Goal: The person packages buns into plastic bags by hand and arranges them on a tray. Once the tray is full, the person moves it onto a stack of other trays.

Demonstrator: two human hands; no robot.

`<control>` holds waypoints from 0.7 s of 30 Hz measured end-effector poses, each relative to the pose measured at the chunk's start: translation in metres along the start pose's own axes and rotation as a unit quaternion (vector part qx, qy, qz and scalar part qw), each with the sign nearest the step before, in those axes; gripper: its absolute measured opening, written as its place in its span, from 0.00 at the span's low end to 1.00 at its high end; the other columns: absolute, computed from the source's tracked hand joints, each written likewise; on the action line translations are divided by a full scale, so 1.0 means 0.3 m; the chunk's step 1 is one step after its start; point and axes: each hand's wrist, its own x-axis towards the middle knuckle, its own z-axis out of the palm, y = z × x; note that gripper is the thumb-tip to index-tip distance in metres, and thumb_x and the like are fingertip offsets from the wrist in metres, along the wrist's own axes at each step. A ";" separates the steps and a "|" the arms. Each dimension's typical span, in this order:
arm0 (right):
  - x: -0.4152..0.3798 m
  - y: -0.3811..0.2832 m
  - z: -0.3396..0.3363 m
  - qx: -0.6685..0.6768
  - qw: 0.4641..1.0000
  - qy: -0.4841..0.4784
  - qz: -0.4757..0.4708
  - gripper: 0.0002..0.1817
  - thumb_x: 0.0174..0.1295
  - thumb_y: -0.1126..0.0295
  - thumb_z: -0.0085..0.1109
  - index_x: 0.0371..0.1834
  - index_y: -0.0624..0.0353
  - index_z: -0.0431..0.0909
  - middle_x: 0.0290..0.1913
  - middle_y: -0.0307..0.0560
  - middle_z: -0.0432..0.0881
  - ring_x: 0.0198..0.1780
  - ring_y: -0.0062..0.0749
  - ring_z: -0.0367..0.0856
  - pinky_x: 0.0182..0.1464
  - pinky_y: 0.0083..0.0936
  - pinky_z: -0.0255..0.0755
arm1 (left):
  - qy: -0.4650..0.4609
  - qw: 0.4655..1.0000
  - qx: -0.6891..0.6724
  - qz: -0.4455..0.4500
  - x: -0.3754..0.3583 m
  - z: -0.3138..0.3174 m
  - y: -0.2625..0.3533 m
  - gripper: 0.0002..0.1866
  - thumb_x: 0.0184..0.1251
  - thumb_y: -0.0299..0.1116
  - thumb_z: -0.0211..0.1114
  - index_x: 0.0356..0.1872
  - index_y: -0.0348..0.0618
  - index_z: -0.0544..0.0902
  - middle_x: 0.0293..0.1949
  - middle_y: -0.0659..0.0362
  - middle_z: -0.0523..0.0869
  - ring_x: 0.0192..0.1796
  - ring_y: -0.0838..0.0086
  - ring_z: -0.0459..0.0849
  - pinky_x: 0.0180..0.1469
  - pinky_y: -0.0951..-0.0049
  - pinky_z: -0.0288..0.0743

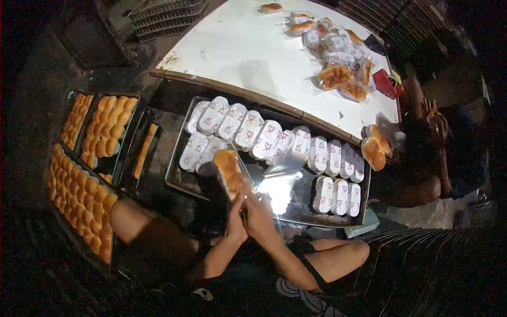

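A golden bread roll points away from me, in front of the large dark tray. A shiny edge along it looks like clear plastic, though I cannot be sure. My left hand is closed at the near end of the roll, with the thumb pointing up. Pressed against it, my right hand also grips that near end, its fingers partly hidden. Beyond the roll, the tray bears rows of white oval packages with red print. A smaller group of the same packages lies at the tray's right.
Trays of golden buns stand on my left. Behind the tray is a white table with a pile of bagged bread and a red item. Unwrapped buns sit at its near right corner. Another person's hands show at the right.
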 end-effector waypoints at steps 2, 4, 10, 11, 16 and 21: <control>0.015 -0.017 -0.033 -0.041 0.998 -0.043 0.004 0.24 0.46 0.78 0.53 0.51 0.64 0.64 0.49 0.56 0.69 0.35 0.44 0.69 0.39 0.32 0.64 | -0.023 0.999 -0.025 -0.034 0.031 -0.047 0.002 0.23 0.60 0.49 0.49 0.45 0.40 0.71 0.39 0.56 0.77 0.41 0.70 0.76 0.42 0.74 0.71; -0.045 -0.044 -0.019 0.149 0.972 0.171 0.059 0.21 0.49 0.69 0.55 0.46 0.66 0.67 0.36 0.54 0.69 0.40 0.47 0.68 0.42 0.37 0.65 | -0.201 0.963 -0.066 -0.166 0.094 -0.164 0.045 0.21 0.61 0.47 0.51 0.46 0.41 0.70 0.42 0.58 0.75 0.41 0.73 0.75 0.44 0.75 0.69; 0.222 0.226 -0.275 0.191 0.936 0.196 0.221 0.10 0.52 0.69 0.49 0.29 0.66 0.76 0.23 0.53 0.76 0.25 0.42 0.75 0.30 0.29 0.68 | -0.275 0.802 0.529 0.046 0.089 -0.127 -0.094 0.26 0.56 0.40 0.58 0.54 0.40 0.64 0.47 0.52 0.73 0.46 0.67 0.74 0.47 0.65 0.69; 0.307 0.262 -0.351 0.175 0.930 0.293 0.137 0.11 0.54 0.69 0.48 0.32 0.66 0.75 0.28 0.55 0.77 0.32 0.44 0.75 0.36 0.31 0.67 | -0.279 0.800 0.530 0.042 0.110 -0.136 -0.126 0.26 0.56 0.40 0.58 0.54 0.40 0.64 0.47 0.52 0.73 0.46 0.67 0.74 0.47 0.65 0.69; 0.349 0.229 -0.296 0.118 0.964 0.236 0.005 0.33 0.50 0.65 0.57 0.60 0.60 0.55 0.58 0.63 0.58 0.62 0.48 0.54 0.62 0.32 0.49 | -0.258 0.442 0.859 0.005 0.351 -0.308 -0.334 0.13 0.51 0.32 0.56 0.37 0.38 0.78 0.36 0.43 0.77 0.40 0.54 0.76 0.42 0.62 0.70; -0.221 0.199 0.031 0.232 0.936 -0.150 0.218 0.14 0.55 0.64 0.52 0.38 0.62 0.70 0.29 0.52 0.76 0.33 0.32 0.74 0.37 0.29 0.67 | -0.338 0.460 0.778 0.263 0.264 -0.224 -0.085 0.08 0.49 0.27 0.51 0.25 0.39 0.78 0.27 0.48 0.79 0.31 0.55 0.78 0.32 0.60 0.71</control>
